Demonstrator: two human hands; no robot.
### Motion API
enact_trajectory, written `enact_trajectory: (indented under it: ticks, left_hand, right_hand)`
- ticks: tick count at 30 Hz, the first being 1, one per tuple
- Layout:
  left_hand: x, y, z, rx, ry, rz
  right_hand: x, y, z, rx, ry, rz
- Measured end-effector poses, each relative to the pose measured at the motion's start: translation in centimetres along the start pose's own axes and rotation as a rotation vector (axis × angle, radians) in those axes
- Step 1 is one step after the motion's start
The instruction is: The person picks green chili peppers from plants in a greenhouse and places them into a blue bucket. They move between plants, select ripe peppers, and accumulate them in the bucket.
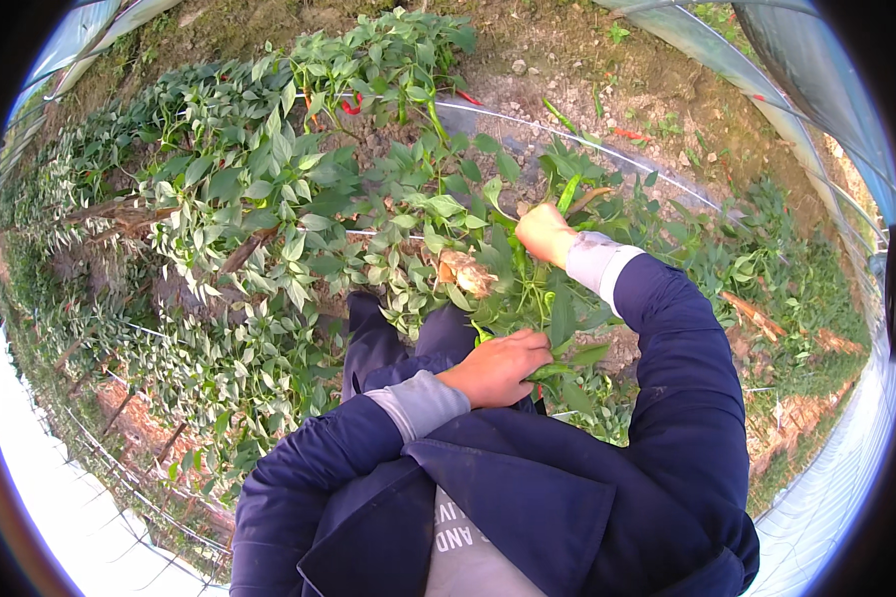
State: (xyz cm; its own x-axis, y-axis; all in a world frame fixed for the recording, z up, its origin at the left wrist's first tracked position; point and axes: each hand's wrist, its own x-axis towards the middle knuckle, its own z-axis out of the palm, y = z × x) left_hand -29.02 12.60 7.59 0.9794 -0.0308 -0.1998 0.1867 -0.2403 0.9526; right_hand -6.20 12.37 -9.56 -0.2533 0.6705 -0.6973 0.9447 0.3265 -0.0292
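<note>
Close to my body, my left hand is curled over green chili peppers and leaves, with another pepper tip showing above its knuckles. Farther out, my right hand is bent into a fist among the stems of a pepper plant. A bright green chili pepper sticks up from that fist, and a brownish curled leaf lies beside it. The fingers of my right hand are mostly hidden, as are the fingertips of my left. Between the hands hang green stems and small peppers.
Rows of leafy pepper plants spread to the left. A white string runs across the bed. Red chili peppers lie on the soil. A dry, pale husk stands near my legs. Plastic greenhouse sheeting curves along the right.
</note>
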Motion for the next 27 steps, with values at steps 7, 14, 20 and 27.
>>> enact_trajectory:
  ticks: [7,14,20,27]
  left_hand:
    - [0.4,0.3,-0.7,0.018,-0.027,-0.047]
    - [1.2,0.2,0.7,-0.021,-0.083,-0.016]
    - [0.8,-0.2,0.9,0.008,-0.105,-0.018]
    - [1.2,-0.1,1.1,-0.010,-0.185,-0.022]
  right_hand:
    - [-1.4,5.1,-5.1,0.195,0.167,0.274]
    - [2.2,6.3,-4.4,0.383,0.425,0.387]
    - [2.5,1.2,-1.0,0.361,0.157,0.244]
    - [1.7,1.6,-2.0,0.413,0.046,0.301]
